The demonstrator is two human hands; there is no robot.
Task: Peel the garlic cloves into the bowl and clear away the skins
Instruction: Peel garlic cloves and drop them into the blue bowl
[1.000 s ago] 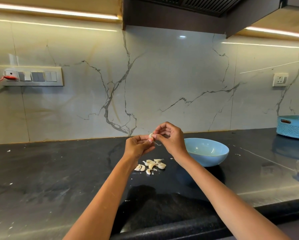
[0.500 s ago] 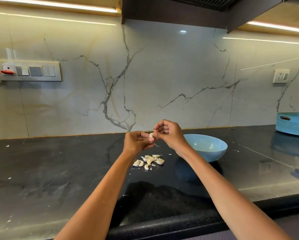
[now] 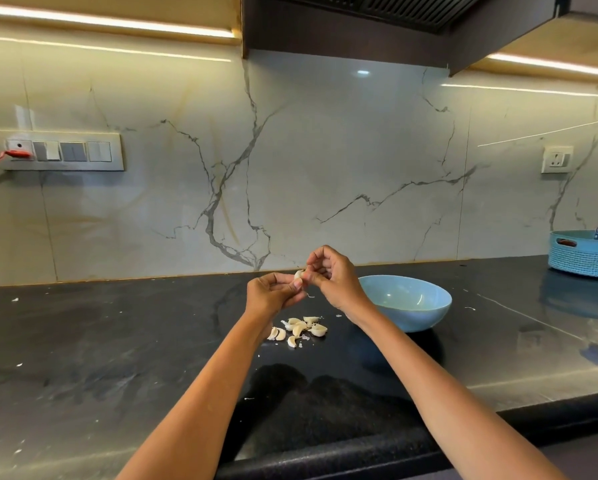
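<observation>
I see one garlic clove (image 3: pixel 298 274) held in the air between my two hands, above the black counter (image 3: pixel 117 358) and a little to the left of the blue bowl (image 3: pixel 405 303). The clove sits at the fingertips of my left hand (image 3: pixel 273 295), and my right hand (image 3: pixel 335 280) comes to it from the right side, so both hands touch it at the same place. The left hand has its fingers curled and it pinches the clove between thumb and fingers. The right hand is also curled, with thumb and first finger pressed on the upper end of the clove; I cannot tell if it grips the skin only or the clove itself. A thin strip of skin (image 3: pixel 310 296) hangs down just under the two hands.

The other garlic cloves (image 3: pixel 301 329) lie in a small pile on the counter, left of the bowl and near it, below the hands. Some small white flakes lie among them. The bowl stands upright on the counter, and my right wrist passes in front of its left rim. Far right of the bowl, by the wall, stands a blue basket (image 3: pixel 583 256)
</observation>
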